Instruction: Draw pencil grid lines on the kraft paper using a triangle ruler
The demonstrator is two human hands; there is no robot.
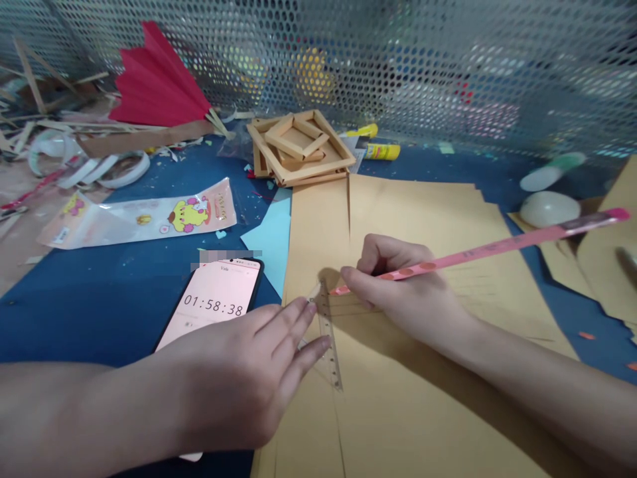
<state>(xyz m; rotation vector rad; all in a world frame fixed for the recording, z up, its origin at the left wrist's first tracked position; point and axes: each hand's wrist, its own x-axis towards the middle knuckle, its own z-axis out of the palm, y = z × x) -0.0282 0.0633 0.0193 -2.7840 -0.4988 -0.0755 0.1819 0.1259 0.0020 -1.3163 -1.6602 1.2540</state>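
My left hand (249, 372) lies flat with fingers stretched out, pressing a clear plastic ruler (331, 348) onto a sheet of brown kraft paper (413, 212). My right hand (403, 289) is closed around a long pink pencil (497, 249). The pencil's tip touches the paper at the ruler's top end. Faint pencil lines run across the paper under my right hand.
A phone (212, 299) showing a timer lies left of the paper on the blue mat (109, 299). Behind are stacked wooden frames (298, 149), a red paper fan (154, 83), a sticker packet (139, 216), tape rolls (89, 162), a glue stick (381, 152) and a perforated metal wall (398, 60).
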